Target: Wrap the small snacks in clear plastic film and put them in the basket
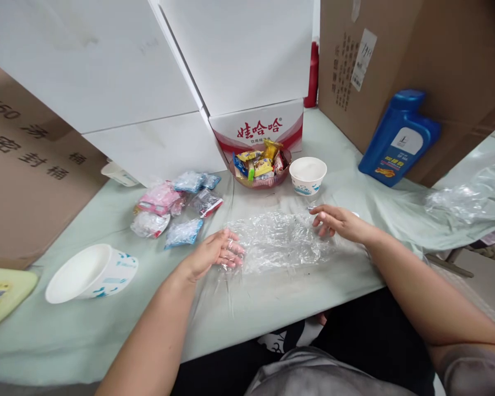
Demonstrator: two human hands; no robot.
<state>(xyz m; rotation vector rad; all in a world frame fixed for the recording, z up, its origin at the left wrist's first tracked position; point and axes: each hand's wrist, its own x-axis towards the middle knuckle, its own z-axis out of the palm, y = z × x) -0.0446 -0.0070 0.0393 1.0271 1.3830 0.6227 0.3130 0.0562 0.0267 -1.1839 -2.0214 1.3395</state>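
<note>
Crowding the far edge of the crumpled plastic sheet (278, 242), a snack bowl (262, 168) and a paper cup (308, 175) sit just behind it. Small packets (177, 206) are heaped behind its left end, a tipped white bowl (91, 273) lies well to its left, and a blue jug (398, 140) stands far beyond its right end. The sheet lies on the table (66, 341) between your hands. Your left hand (214, 254) rests on its left edge, fingers loose and unclasped. Your right hand (338, 221) touches its far right corner, fingers bent, though whether they're pinching it is unclear.

Plastic film (278, 242) on table (107, 341) — snack bowl (262, 165) behind.
</note>
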